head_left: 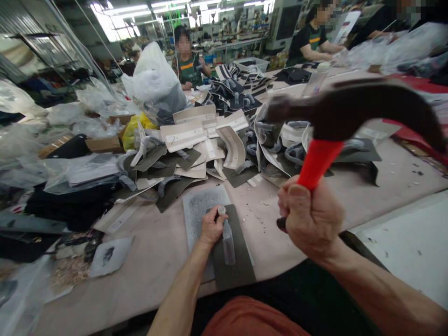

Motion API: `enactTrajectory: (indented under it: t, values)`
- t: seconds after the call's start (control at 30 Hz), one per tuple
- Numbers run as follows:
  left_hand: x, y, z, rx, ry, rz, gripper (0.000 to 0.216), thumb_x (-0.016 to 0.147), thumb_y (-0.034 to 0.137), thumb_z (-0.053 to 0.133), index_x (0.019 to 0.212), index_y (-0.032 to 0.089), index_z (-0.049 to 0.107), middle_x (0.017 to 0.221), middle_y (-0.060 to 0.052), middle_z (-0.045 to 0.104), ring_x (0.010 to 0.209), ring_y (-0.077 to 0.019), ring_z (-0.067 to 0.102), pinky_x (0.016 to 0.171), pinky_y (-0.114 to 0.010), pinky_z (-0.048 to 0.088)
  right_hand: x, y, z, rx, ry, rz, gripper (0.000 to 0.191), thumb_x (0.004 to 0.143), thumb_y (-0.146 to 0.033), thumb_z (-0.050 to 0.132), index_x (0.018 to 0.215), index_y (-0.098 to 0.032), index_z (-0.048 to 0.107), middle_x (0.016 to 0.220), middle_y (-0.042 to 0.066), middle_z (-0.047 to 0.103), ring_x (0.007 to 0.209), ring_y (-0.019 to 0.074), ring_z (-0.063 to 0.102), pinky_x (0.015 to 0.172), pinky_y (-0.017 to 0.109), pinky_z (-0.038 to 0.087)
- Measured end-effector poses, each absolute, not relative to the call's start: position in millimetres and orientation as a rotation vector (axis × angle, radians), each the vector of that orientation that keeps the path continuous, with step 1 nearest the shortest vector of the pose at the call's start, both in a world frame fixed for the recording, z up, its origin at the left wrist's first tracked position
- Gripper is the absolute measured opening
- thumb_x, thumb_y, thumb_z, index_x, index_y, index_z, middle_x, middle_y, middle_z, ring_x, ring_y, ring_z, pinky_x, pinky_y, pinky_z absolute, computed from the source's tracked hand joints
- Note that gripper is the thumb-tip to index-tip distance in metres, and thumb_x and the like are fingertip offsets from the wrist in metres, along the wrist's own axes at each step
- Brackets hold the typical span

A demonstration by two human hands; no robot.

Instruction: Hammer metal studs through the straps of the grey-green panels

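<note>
Raised at the right, my right hand (313, 217) is closed around the red handle of a claw hammer (324, 126), its dark head high above the table. My left hand (212, 227) grips a short upright punch (221, 211), whose round metal top shows above the fingers; its lower end is hidden. The punch stands over a dark grey-green panel (241, 261), near one end of a plastic-wrapped handle (228, 242) attached to it. Under the panel lies a worn, pale board (196, 200) with dark marks.
Beyond the board, pale and dark panels (184, 135) with wrapped handles lie heaped. Plastic bags (150, 79) and a cardboard box (105, 143) crowd the left. Small metal bits (72, 270) sit at lower left. Two people (191, 65) work across the table; another is partly visible at far right.
</note>
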State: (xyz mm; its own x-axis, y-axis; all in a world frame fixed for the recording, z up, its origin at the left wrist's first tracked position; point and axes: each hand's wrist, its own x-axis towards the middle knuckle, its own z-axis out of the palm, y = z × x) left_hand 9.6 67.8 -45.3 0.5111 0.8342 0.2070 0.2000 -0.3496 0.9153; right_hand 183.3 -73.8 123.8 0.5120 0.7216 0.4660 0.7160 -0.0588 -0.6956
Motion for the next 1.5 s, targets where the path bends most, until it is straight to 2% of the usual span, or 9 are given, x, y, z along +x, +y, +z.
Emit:
enactTrajectory:
  t: [0.2,0.47,0.6,0.7,0.83,1.0,1.2,1.33,1.5]
  values:
    - [9.4,68.7,-47.5,1.877,0.851,0.861,0.022,0.082,0.023,0.063,0.103,0.022,0.070,0.089,-0.003,0.074,0.082,-0.0199,0.066,0.077,-0.031,0.049,187.2,-84.8,58.7,-2.168,-1.705,0.428,0.025,0.097,-0.038,0.039,0.081,-0.022,0.049,0.058,0.000,0.051,0.046,0.0128,0.037,0.051,0.031,0.015]
    - [8.4,68.1,-47.5,1.824,0.851,0.849,0.020,0.081,0.024,0.066,0.100,0.022,0.070,0.093,-0.004,0.074,0.088,-0.0219,0.067,0.084,-0.034,0.051,229.8,-93.7,-5.6,-2.409,-1.376,0.541,0.032,0.098,-0.035,0.033,0.081,-0.018,0.055,0.066,0.005,0.059,0.060,0.0183,0.055,0.059,0.029,0.038]
    - [7.5,68.7,-41.9,1.668,0.813,0.820,0.042,0.080,0.022,0.067,0.122,0.023,0.063,0.105,-0.006,0.074,0.095,-0.0222,0.069,0.090,-0.036,0.052,212.6,-92.6,-16.0,-2.378,-1.429,0.262,0.031,0.092,-0.025,0.044,0.117,-0.012,0.055,0.114,0.019,0.061,0.096,0.0289,0.060,0.079,0.042,0.046]
    - [4.6,70.7,-33.3,1.615,0.745,0.756,0.050,0.082,0.021,0.066,0.131,0.022,0.058,0.115,-0.008,0.072,0.104,-0.0227,0.068,0.095,-0.037,0.051,175.8,-83.2,6.9,-1.961,-1.768,0.142,0.047,0.087,-0.015,0.047,0.133,-0.020,0.047,0.137,0.015,0.048,0.121,0.0283,0.048,0.098,0.044,0.042]
    - [3.4,71.9,-30.1,1.690,0.760,0.709,0.033,0.081,0.022,0.064,0.114,0.021,0.069,0.105,-0.007,0.075,0.098,-0.0220,0.069,0.093,-0.036,0.052,131.5,-65.3,28.4,-1.653,-2.212,0.292,0.045,0.079,-0.010,0.052,0.122,-0.022,0.054,0.128,0.008,0.053,0.106,0.0230,0.050,0.089,0.037,0.043]
    - [27.2,76.0,-35.9,1.333,1.070,0.992,0.025,0.072,0.032,0.073,0.090,0.015,0.069,0.081,-0.004,0.073,0.073,-0.0187,0.068,0.073,-0.032,0.056,108.4,-60.4,17.8,-1.885,-2.245,0.179,0.031,0.067,-0.016,0.062,0.098,-0.016,0.061,0.111,0.012,0.057,0.101,0.0269,0.047,0.088,0.041,0.040]
    - [34.0,94.5,45.6,0.972,1.000,1.425,0.036,0.066,0.032,0.081,0.089,0.014,0.062,0.075,-0.001,0.069,0.063,-0.0154,0.067,0.063,-0.030,0.057,106.6,-64.5,44.4,-2.003,-2.148,0.013,0.018,0.077,-0.031,0.059,0.081,-0.015,0.064,0.090,0.015,0.062,0.090,0.0290,0.055,0.082,0.044,0.043]
    - [5.3,87.0,94.7,1.297,0.820,1.596,0.033,0.074,0.031,0.079,0.099,0.016,0.064,0.088,-0.003,0.073,0.080,-0.0166,0.072,0.081,-0.031,0.058,118.7,-57.9,56.6,-2.314,-1.767,0.173,0.020,0.085,-0.029,0.051,0.093,-0.016,0.064,0.076,0.011,0.065,0.071,0.0253,0.061,0.068,0.039,0.043]
    - [-0.2,68.8,45.7,1.344,0.863,1.279,0.036,0.077,0.034,0.077,0.106,0.015,0.065,0.094,-0.006,0.075,0.087,-0.0184,0.072,0.085,-0.032,0.057,113.5,-55.3,29.4,-2.386,-1.409,0.383,0.040,0.092,-0.040,0.049,0.124,-0.017,0.052,0.091,0.011,0.070,0.082,0.0257,0.068,0.071,0.034,0.044]
